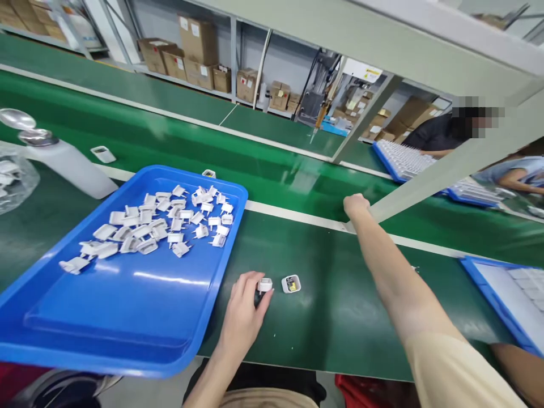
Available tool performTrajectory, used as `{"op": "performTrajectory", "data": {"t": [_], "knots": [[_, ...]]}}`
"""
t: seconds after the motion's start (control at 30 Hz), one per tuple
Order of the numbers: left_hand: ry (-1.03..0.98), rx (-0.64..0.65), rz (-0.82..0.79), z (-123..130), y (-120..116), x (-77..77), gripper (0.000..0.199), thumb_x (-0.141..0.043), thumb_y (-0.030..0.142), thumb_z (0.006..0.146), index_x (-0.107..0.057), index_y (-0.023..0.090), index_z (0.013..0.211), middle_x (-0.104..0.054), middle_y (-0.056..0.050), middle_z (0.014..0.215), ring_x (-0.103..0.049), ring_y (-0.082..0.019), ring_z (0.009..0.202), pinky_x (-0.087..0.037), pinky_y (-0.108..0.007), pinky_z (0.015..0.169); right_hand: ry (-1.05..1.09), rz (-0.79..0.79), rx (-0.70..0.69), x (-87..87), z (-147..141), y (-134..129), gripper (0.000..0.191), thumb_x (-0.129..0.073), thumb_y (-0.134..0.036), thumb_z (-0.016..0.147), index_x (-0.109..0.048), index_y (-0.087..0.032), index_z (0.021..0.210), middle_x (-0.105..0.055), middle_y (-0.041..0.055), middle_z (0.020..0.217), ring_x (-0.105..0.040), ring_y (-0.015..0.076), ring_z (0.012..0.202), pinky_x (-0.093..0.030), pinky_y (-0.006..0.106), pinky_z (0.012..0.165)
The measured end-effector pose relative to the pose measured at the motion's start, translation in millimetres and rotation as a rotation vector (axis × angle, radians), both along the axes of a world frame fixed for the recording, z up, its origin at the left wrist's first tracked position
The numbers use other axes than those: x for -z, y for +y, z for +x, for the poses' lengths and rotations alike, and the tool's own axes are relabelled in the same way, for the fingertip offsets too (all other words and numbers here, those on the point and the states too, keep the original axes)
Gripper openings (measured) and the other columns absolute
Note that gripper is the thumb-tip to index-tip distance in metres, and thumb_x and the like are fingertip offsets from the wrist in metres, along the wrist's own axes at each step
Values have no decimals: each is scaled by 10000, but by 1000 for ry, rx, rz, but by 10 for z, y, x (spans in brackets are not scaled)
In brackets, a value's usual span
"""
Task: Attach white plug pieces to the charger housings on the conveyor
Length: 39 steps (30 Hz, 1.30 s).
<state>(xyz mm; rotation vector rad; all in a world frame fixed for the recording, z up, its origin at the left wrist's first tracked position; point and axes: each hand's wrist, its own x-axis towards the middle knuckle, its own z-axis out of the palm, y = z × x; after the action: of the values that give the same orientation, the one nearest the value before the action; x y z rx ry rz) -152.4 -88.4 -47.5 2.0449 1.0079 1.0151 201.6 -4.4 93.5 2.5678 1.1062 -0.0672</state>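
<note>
My left hand (246, 306) is closed on a small white plastic piece (264, 284) just above the green table, right of the blue tray. Beside it on the table sits an open white housing (291, 284) with yellow and dark parts inside. My right hand (357, 205) is stretched far forward over the green belt, next to a slanted post; its fingers are curled and what they hold, if anything, is hidden. Many white pieces with pins (144, 226) lie in the upper half of the blue tray (127, 300).
A white bottle (70, 161) and a plastic bag (15, 178) are at the left. White housings (103, 154) rest on the belt (297, 175). The slanted post (442, 170) stands by my right arm. Another tray (510, 294) and people (437, 133) are at the right.
</note>
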Motion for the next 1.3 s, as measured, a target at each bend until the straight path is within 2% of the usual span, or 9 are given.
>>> {"op": "performTrajectory", "data": {"t": [0.13, 0.33, 0.43, 0.67, 0.73, 0.8, 0.93, 1.07, 1.3], "knots": [[-85, -61, -103, -84, -59, -59, 219, -625, 321, 1010, -615, 206, 1196, -688, -78, 1149, -671, -153, 858, -582, -299, 793, 21, 80, -213, 4, -391, -363, 342, -540, -301, 1077, -576, -134, 1373, -605, 180, 1354, -687, 272, 1098, -575, 455, 935], [-244, 19, -470, -248, -480, -188, 301, -681, 292, 957, -630, 257, 1252, -712, -29, 1025, -645, -143, 852, -553, -256, 759, 177, 13, -557, 370, -1294, -1786, 402, -599, -256, 1037, -526, -152, 1419, -718, 113, 1160, -762, 242, 803, -585, 329, 632], [-196, 82, -576, -185, -700, -259, 289, -669, 309, 947, -637, 250, 1229, -699, -12, 930, -624, -150, 828, -539, -270, 771, 154, 144, -638, 455, -1482, -2289, 491, -621, -343, 1029, -493, -146, 1460, -705, 104, 1074, -729, 230, 652, -540, 326, 481], [-101, 245, -650, 183, -1071, -399, 318, -644, 291, 946, -572, 265, 1255, -751, 12, 966, -677, -158, 820, -565, -287, 763, 404, 564, -796, 427, -1734, -2763, 320, -477, -214, 1074, -630, -242, 1354, -658, 142, 1244, -707, 237, 1022, -633, 348, 826], [-62, 390, -572, 242, -1091, -407, 373, -583, 277, 997, -500, 279, 1361, -765, -10, 1125, -714, -162, 901, -587, -303, 812, 535, 695, -729, 533, -1718, -2822, 286, -506, -163, 1050, -697, -250, 1243, -714, 111, 1161, -718, 222, 992, -628, 331, 820], [-3, 464, -386, 301, -1038, -378, 396, -514, 293, 1051, -430, 269, 1437, -751, -46, 1203, -726, -185, 961, -595, -342, 853, 760, 912, -471, 650, -1632, -2854, 179, -629, -176, 995, -749, -255, 1102, -756, 81, 1088, -734, 219, 965, -621, 324, 839], [169, 331, 103, 526, -816, -267, 407, -494, 245, 1061, -432, 182, 1458, -691, -151, 1294, -715, -270, 1013, -579, -424, 867, 1130, 1207, 61, 843, -1451, -2851, 134, -695, -374, 978, -713, -241, 984, -782, 58, 945, -734, 200, 720, -620, 329, 693], [392, 397, 284, 795, -681, -243, 433, -529, 102, 987, -517, 166, 1415, -655, -146, 1351, -708, -253, 916, -555, -408, 813, 1177, 1293, 177, 985, -1411, -2796, 325, -666, -542, 969, -664, -221, 923, -740, 78, 962, -695, 202, 748, -597, 348, 683], [445, 313, 295, 841, -765, -280, 327, -695, 143, 856, -630, 138, 1177, -698, -61, 931, -642, -220, 653, -518, -365, 638, 1234, 1361, 274, 1058, -1408, -2718, 379, -641, -560, 986, -601, -220, 825, -529, -22, 750, -438, 103, 578, -415, 243, 538]]}}
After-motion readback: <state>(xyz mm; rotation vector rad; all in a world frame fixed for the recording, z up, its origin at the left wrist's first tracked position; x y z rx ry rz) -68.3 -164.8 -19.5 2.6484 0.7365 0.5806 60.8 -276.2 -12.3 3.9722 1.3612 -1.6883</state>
